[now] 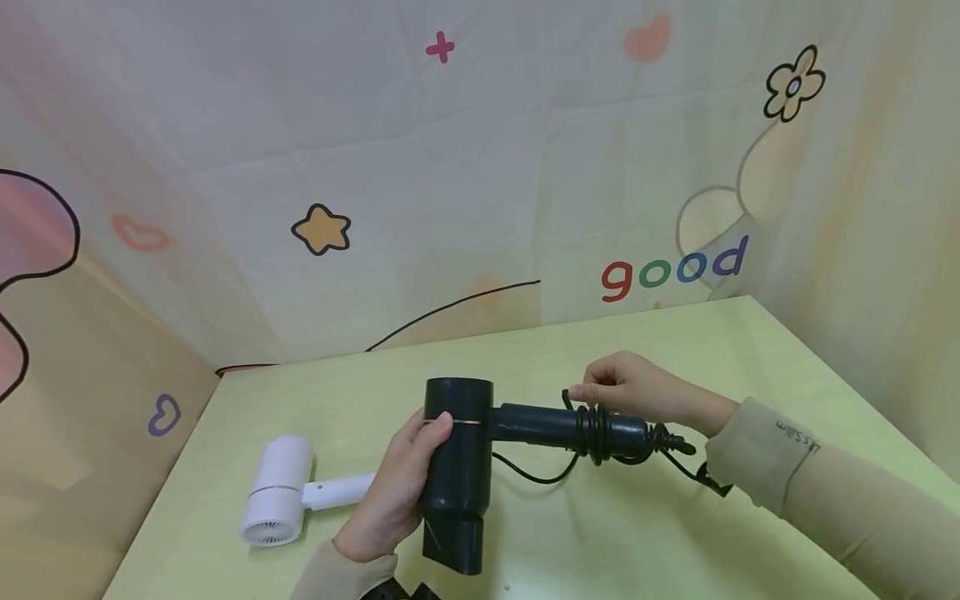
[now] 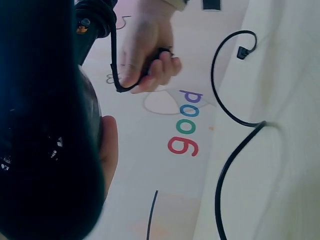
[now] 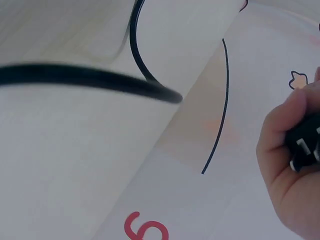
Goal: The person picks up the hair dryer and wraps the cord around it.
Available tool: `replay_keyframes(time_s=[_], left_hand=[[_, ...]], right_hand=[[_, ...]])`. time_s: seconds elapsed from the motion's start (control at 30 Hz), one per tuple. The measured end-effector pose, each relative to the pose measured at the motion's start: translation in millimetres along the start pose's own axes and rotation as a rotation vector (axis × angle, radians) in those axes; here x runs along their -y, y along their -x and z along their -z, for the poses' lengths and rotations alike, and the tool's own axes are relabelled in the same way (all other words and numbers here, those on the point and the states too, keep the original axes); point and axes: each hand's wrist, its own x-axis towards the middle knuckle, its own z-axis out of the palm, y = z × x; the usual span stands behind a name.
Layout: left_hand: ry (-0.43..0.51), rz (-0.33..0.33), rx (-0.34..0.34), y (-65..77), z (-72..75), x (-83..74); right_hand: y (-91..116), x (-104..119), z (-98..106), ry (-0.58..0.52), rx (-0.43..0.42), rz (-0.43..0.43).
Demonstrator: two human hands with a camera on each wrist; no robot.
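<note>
The left hand [image 1: 401,487] grips the body of a black hair dryer [image 1: 459,475], with the thumb lying across its front side. This dryer is in the lower middle of the head view, in front of the table, and its handle points toward the right. The right hand [image 1: 630,387], above the end of the handle, has curled fingers which hold a black plug [image 3: 312,127]; the plug is best seen at the right edge of the right wrist view, where it shows pale prongs. The black cord [image 1: 597,433] is wound several times around the handle, and one loose loop hangs below it.

Around them, a white hair dryer [image 1: 276,492] lies on the pale green table [image 1: 585,550] in the lower left of the frame. The left hand stands before the end of its handle and hides it. In the left wrist view, the black body fills the left part and covers much of what is behind. The beige right sleeve [image 1: 817,500] covers part of the table at the lower right. Behind the table there is a printed cloth [image 1: 420,125], with a star [image 1: 321,229] left of the middle, a flower [image 1: 793,85] in the upper right, and the coloured word "good" [image 1: 652,273] below the flower.
</note>
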Motion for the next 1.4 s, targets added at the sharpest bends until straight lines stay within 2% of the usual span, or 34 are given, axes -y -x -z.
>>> replay_keyframes(time_s=[0.23,0.63,1.07,1.4], left_hand=[[-0.083,0.026,-0.012,-2.8,-2.0,6.4],[-0.187,-0.015,-0.044,-6.9,-6.4,14.6],[-0.278,-0.067,-0.114,-14.0,-7.5,20.1],[-0.313,-0.076,-0.177,-17.9,-7.0,20.9]], right_hand=[[4.3,12.1,11.1,0.108,-0.044,0.021],[9.8,35.0,22.4,0.223,-0.135,0.101],[15.7,43.0,16.8,0.222,-0.126,0.093],[21.7,50.6,11.1,0.218,-0.106,0.069]])
